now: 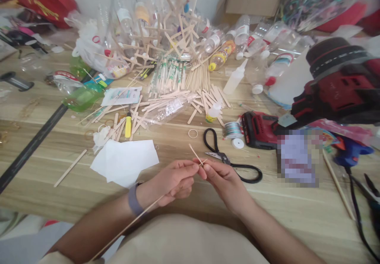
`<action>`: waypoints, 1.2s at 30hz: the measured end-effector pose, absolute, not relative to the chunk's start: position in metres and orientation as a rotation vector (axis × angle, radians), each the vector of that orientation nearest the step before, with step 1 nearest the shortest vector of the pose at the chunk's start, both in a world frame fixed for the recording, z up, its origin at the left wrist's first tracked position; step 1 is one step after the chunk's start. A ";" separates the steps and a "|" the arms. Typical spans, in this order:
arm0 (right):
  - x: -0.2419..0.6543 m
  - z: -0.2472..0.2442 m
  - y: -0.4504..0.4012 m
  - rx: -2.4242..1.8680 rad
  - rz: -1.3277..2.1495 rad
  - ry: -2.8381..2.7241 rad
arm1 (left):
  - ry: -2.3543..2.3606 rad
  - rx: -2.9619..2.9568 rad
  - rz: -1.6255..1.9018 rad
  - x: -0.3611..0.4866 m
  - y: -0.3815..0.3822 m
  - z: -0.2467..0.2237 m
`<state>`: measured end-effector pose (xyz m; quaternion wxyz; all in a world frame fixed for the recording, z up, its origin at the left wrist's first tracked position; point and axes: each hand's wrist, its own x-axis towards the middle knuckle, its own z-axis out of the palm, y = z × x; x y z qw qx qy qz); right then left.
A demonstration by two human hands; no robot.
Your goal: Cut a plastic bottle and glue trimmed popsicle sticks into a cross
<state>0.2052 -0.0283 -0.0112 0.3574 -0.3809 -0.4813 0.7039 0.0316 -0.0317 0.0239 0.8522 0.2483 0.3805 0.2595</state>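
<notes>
My left hand (178, 179) is closed around a long thin bamboo skewer (127, 229), which slants from the lower left up through the fingers. A shorter light stick (194, 152) pokes up at the fingertips and crosses the skewer's tip there. My right hand (224, 181) pinches at this crossing, thumb and forefinger together; the exact contact is partly hidden. Just beyond the right hand lie black-handled scissors (225, 159), blades pointing left. A rubber band (192, 133) rests ahead of the fingertips. White paper (124, 161) lies left of my left hand.
Popsicle sticks (169, 76), skewers (198, 76) and plastic bottles (242, 36) crowd the back. On the right are a red power tool (261, 129), a wire spool (233, 130) and a blue glue gun (350, 151). A yellow screwdriver (128, 126) lies left of centre.
</notes>
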 end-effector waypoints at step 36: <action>0.209 0.003 -0.039 -0.381 2.482 -0.407 | 0.843 0.556 0.223 -0.003 -0.055 0.048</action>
